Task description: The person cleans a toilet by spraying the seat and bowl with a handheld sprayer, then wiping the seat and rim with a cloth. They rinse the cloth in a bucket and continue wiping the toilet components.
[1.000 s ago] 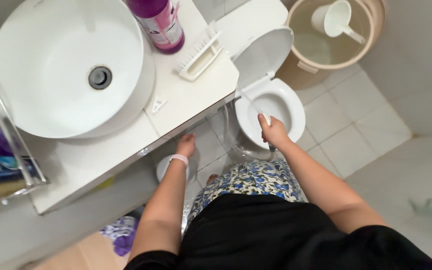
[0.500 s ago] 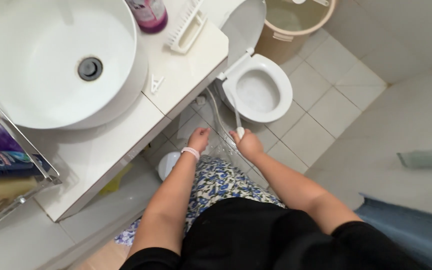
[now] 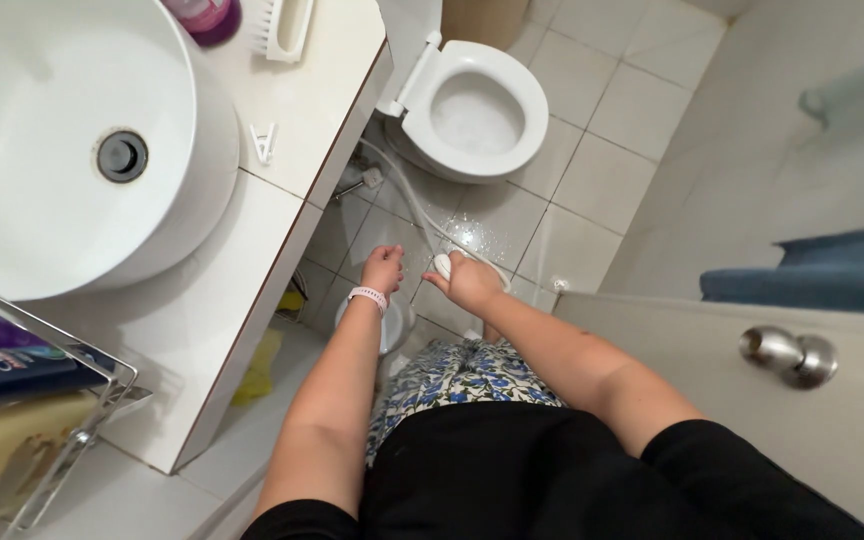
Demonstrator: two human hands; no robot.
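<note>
Beyond my hands, toilet bowl point(image 3: 477, 115) foamy.
Right hand point(image 3: 467, 283) grips the spray nozzle point(image 3: 443, 265), wetting floor tiles point(image 3: 482, 232); left hand point(image 3: 382, 270) hangs empty, loosely curled. Aim steadily next.

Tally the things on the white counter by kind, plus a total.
Sink basin: 1
Purple bottle: 1
White scrub brush: 1
White clothes peg: 1
Total: 4
Off the counter, the right hand holds a white spray head; the left hand holds nothing.
</note>
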